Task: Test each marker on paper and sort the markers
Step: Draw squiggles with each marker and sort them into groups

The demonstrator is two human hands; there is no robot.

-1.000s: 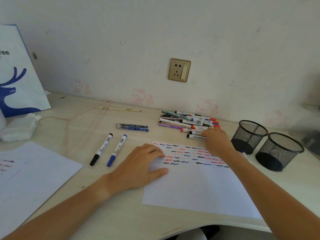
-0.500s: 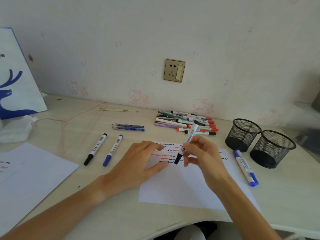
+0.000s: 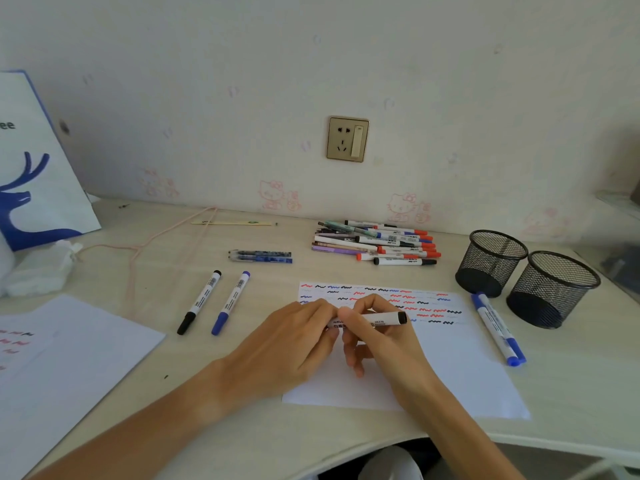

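Uncapping goes best if the right hand [image 3: 377, 336] keeps its curled grip on the white black-ended marker [image 3: 375, 320] held level over the squiggle-marked white paper sheet [image 3: 450, 372] while the left hand [image 3: 294, 341], pinching its hidden cap end, pulls straight off.

We note bare desk [image 3: 571, 393] right of the test sheet [image 3: 450, 368], broken only by a blue marker [image 3: 498, 329] lying just beside the sheet's right edge. Two mesh cups [image 3: 526, 275] block the far right corner, touching each other. The marker pile [image 3: 377, 242] lines the wall behind the sheet. To the left, a black marker [image 3: 200, 302] and another blue marker [image 3: 231, 303] lie side by side, with open desk between them and a second sheet [image 3: 69, 358]. Both hands [image 3: 332, 337] occupy the test sheet's middle.
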